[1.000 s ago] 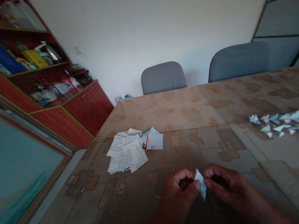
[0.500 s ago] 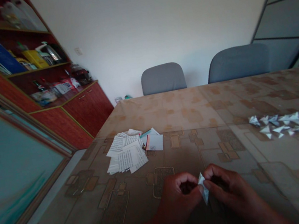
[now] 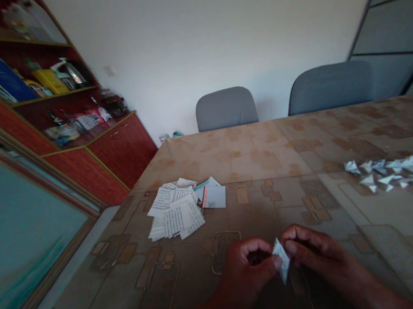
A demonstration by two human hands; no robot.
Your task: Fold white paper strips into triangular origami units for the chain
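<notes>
Left hand (image 3: 245, 269) and right hand (image 3: 321, 251) face each other low in my view, and between them stands a folded paper piece (image 3: 282, 264); it's crisp and pale, a slim diamond with sharp points above and below; beneath it runs the desk (image 3: 293, 153), its brown covering patterned with rounded rectangles, some outlined in pale lines; farther out on the left I've got loose paper sheets (image 3: 180, 216), flat, printed with lines of text, fanned over one another, one square with a pinkish strip along its edge; over on the right, folded pieces (image 3: 406, 164) bristle in rows, all pointed white and grey tips; back to the diamond, and it's at the left hand's fingertips, just left of the right hand's; the left is pinching it between thumb and forefinger, thumb on the near face; the right has thumb and forefinger close together, right by the paper's edge, and from my end I cannot tell whether they touch it.
</notes>
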